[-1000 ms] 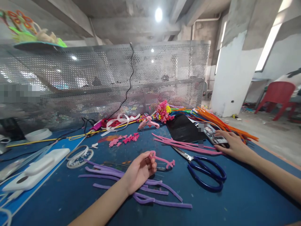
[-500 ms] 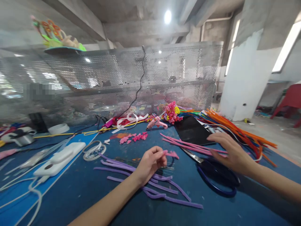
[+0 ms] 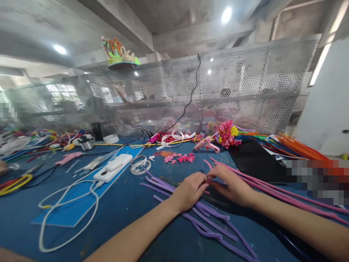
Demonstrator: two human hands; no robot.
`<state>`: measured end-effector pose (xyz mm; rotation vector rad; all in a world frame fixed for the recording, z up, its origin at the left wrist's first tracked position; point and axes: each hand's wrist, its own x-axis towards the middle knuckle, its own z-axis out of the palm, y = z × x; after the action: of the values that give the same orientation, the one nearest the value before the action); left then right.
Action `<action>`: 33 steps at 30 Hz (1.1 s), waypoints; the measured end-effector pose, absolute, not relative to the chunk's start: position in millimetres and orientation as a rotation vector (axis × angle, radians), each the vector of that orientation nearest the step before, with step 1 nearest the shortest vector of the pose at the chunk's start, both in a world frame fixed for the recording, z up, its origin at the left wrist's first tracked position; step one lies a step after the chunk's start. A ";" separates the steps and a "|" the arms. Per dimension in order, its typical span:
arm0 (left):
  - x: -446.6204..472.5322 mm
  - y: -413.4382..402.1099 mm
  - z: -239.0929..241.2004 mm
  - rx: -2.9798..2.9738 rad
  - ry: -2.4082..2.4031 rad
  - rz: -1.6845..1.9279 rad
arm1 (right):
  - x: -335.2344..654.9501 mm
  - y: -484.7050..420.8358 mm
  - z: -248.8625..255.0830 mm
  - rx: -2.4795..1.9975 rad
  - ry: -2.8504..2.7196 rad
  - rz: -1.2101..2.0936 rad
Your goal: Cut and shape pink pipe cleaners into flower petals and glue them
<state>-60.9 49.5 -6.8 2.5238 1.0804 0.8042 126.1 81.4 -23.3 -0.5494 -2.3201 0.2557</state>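
My left hand [image 3: 191,191] and my right hand [image 3: 231,185] meet at the fingertips over the middle of the table. Both are closed on a small piece of pink pipe cleaner [image 3: 207,163], whose end sticks up above the fingers; the rest is mostly hidden. Several purple pipe cleaners [image 3: 215,227] lie beneath and in front of my left hand. Long pink pipe cleaners [image 3: 261,185] run behind my right forearm. Under that forearm, the scissors show only part of a dark blue handle [image 3: 291,242].
Behind my hands lie small pink twisted pieces [image 3: 180,158], a pink glue gun [image 3: 207,144] and a pink-and-yellow flower bunch [image 3: 227,133]. A white power unit [image 3: 113,169] with looping cables is at left. A black pad [image 3: 256,160] lies at right, before a perforated metal screen [image 3: 163,98].
My right hand has moved from beside the scissors to my left hand, its fingers closing on the pink piece. The view has turned left, so things on the table appear further right.
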 end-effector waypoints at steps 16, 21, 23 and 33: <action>-57.4 49.1 -8.2 2.328 1.121 0.985 | 132.7 84.3 -26.1 -0.526 -2.309 0.404; -59.1 51.3 -12.6 2.430 1.132 0.984 | 132.5 88.5 -31.4 -0.481 -2.284 0.315; -60.4 53.2 -16.0 2.519 1.114 0.974 | 132.2 88.3 -33.3 -0.489 -2.294 0.284; -64.6 57.6 -12.7 2.625 0.982 0.817 | 129.6 81.0 -28.2 -0.710 -2.166 0.761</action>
<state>-64.6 57.6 -12.7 2.6253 0.9816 0.8173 129.6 81.0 -28.2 -0.7096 -2.1660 0.7608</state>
